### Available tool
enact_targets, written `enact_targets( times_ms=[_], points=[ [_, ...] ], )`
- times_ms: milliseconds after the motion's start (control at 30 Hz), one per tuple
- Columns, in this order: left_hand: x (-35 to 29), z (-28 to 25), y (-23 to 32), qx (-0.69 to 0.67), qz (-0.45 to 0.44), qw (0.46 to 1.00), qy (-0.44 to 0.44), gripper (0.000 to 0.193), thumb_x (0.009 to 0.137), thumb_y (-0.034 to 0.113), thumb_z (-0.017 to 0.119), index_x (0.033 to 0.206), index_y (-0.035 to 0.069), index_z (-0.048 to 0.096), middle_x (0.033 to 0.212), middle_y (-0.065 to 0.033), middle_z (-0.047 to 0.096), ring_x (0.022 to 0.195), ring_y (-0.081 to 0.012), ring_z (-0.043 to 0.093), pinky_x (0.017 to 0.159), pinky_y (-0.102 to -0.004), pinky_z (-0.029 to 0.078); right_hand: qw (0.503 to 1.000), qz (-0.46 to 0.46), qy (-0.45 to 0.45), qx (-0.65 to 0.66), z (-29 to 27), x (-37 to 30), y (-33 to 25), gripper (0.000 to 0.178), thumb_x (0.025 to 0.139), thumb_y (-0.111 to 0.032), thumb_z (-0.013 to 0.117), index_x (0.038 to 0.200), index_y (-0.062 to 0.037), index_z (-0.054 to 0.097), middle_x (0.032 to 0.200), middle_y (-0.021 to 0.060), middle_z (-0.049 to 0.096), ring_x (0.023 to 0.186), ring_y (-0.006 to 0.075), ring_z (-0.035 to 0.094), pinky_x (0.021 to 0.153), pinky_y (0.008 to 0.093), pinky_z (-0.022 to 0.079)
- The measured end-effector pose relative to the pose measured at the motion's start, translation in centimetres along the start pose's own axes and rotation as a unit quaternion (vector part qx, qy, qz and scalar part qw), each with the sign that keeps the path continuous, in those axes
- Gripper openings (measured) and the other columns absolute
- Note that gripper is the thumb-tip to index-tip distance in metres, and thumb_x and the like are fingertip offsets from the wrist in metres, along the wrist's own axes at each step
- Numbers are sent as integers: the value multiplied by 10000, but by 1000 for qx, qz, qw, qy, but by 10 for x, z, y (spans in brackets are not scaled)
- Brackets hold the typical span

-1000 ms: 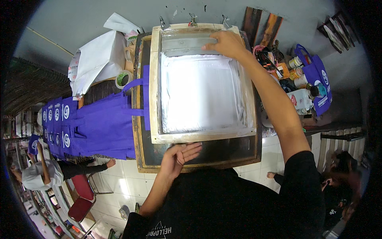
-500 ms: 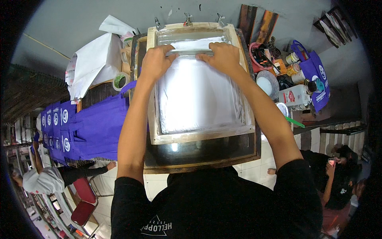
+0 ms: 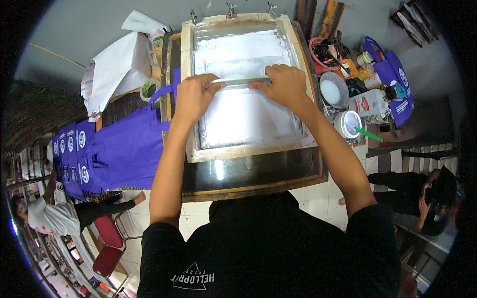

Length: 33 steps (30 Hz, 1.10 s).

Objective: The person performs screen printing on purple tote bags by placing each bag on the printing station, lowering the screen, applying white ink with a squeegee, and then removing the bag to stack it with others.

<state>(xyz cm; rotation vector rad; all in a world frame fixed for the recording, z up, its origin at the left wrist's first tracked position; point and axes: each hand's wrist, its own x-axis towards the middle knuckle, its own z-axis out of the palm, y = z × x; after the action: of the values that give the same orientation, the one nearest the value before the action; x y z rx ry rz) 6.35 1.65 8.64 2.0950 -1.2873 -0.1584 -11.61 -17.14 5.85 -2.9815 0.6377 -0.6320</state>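
Observation:
My left hand (image 3: 195,97) and my right hand (image 3: 287,87) are closed round the two ends of a squeegee (image 3: 237,81). Thumbs press its near side and fingers curl over the top. The squeegee lies crosswise on a printing screen (image 3: 248,119), about midway along the mesh. White ink (image 3: 268,43) covers the mesh beyond it in a patchy layer, and the nearer mesh shines pale. A wooden frame (image 3: 258,152) surrounds the mesh, with small metal clamps (image 3: 231,12) at its far edge. Beneath the frame is a dark glossy board (image 3: 248,171).
Purple bags (image 3: 131,154) lie to the left, below white paper (image 3: 117,64) and a tape roll (image 3: 148,90). On the right stand a white ink tub (image 3: 347,125) with a green stick (image 3: 368,134), a bowl (image 3: 332,92) and a plastic jug (image 3: 368,103). People are on both sides.
Both hands have drawn the squeegee toward me along the screen, exposing more whitened mesh behind it. My view has shifted, so the ink tub shows more fully.

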Motion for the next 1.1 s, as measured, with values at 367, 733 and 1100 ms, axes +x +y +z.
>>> enact_targets(
  times_ms=[367,733,1100],
  points=[
    [-113,-9,36,3,39,999,2,132,841,136,783,894,16,770,875,-161,742,824,-345,689,791,-419,530,999,-3,-26,28,-40,-107,-53,537,834,-608,705,778,-76,657,722,81,619,695,272,627,623,419,467],
    [-174,-4,-25,126,79,986,74,1218,614,401,955,1565,17,299,1573,-220,423,1481,-372,377,1233,-599,165,993,-17,10,118,-52,-113,-51,259,745,-287,830,837,-97,680,838,52,679,785,263,656,671,396,485],
    [-120,3,1,158,10,978,138,666,796,182,845,1377,37,554,1362,-148,594,1380,-336,436,1148,-493,272,960,-110,259,-9,-183,6,-39,249,795,-298,812,866,-75,726,841,65,718,733,273,666,654,389,481]
  ],
)
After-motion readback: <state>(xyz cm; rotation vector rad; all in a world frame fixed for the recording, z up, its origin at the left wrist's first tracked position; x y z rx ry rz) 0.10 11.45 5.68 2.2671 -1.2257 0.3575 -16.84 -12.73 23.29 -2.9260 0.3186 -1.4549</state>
